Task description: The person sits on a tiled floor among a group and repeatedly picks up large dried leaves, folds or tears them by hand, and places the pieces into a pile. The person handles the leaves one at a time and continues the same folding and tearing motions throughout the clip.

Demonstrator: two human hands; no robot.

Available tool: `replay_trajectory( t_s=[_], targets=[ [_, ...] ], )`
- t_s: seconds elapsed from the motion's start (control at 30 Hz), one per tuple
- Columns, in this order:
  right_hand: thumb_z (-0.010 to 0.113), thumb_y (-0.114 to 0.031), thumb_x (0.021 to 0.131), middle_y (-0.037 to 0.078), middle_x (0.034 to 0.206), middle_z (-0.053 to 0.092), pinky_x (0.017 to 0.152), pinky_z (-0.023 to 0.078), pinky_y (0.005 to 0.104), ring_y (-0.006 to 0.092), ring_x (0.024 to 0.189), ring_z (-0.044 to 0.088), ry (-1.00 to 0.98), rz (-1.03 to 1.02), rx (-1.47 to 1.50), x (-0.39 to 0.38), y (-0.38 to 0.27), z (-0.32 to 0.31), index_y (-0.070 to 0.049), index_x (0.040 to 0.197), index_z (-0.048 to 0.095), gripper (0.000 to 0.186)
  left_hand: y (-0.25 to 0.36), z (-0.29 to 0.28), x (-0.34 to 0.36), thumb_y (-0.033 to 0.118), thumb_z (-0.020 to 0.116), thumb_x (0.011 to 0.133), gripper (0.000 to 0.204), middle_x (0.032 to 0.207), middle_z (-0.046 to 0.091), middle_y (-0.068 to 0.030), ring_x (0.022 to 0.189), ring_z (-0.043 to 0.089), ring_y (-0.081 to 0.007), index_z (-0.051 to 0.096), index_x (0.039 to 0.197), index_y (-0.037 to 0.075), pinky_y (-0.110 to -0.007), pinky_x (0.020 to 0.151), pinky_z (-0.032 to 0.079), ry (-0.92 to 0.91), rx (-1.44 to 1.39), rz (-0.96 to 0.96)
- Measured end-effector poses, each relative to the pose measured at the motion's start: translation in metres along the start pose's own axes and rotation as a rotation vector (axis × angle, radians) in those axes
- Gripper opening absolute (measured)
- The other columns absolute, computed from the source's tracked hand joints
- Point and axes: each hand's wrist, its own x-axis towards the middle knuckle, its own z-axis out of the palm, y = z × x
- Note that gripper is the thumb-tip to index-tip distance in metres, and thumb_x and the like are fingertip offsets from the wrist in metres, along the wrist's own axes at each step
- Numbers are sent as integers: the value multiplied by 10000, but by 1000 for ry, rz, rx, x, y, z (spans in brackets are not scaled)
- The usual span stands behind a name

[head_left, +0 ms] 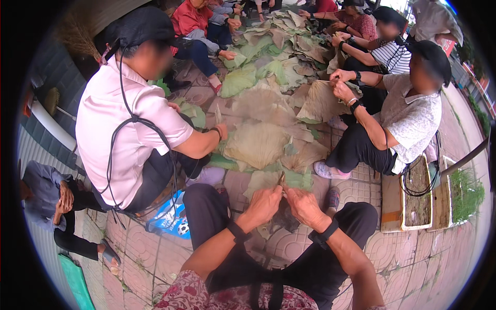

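Observation:
My left hand (263, 205) and my right hand (305, 205) meet between my knees, fingers closed on a narrow brownish piece of leaf or stem (281, 180). Pale green and tan leaf pieces (261, 183) lie just beyond and under my fingers. In front of me spreads a long pile of large, flat, dried leaves (253, 144), overlapping on the pavement. Dark, crumpled material (287, 219) shows below my hands, too shadowed to make out.
Several co-workers line the pile, including a person in pink (121, 119) at left and one in a patterned shirt (405, 113) at right. A seated person (41, 196), a blue bag (168, 222) and a green object (75, 281) are left; planters (413, 222) are right. Pink paving (132, 271) surrounds me.

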Motion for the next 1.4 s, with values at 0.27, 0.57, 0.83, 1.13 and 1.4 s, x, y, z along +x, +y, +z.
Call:
replay_trajectory(
  t_s=[0.27, 0.57, 0.83, 1.13, 1.4],
  targets=[
    [595, -66, 873, 222, 799, 622, 616, 481, 462, 410, 707, 610, -28, 105, 139, 0, 0, -6, -21, 920, 615, 68, -1, -5, -4, 68, 523, 898, 98, 760, 628, -255, 719, 625, -447, 560, 943, -11, -509, 628, 483, -110, 20, 30],
    [591, -97, 898, 255, 788, 616, 639, 469, 466, 434, 746, 605, -107, 329, 399, 5, -4, -5, 4, 978, 609, 130, -10, 1, -7, 90, 510, 916, 114, 791, 630, -242, 765, 611, -460, 574, 955, 5, -522, 647, 471, -55, -52, 41],
    [562, -99, 872, 271, 817, 623, 666, 472, 507, 450, 779, 614, -101, 208, 160, -3, 2, 14, 15, 1024, 521, 194, -9, 4, -5, 113, 519, 918, 135, 767, 619, -280, 764, 602, -490, 555, 961, -10, -554, 665, 458, -130, 35, -76],
    [526, -2, 768, 242, 757, 622, 649, 474, 515, 434, 774, 620, -183, 129, 84, 2, 6, 18, -1, 939, 561, 175, -28, 19, -13, 34, 520, 841, 138, 747, 621, -260, 745, 613, -472, 571, 947, -38, -540, 652, 470, -140, 95, 63],
    [579, -86, 826, 219, 807, 638, 679, 474, 474, 424, 743, 608, -163, 392, 460, 1, 23, 17, -34, 944, 615, 134, -14, 10, -9, 7, 524, 801, 118, 726, 621, -245, 724, 614, -464, 580, 902, -15, -533, 627, 478, -103, 56, 63]
  ],
)
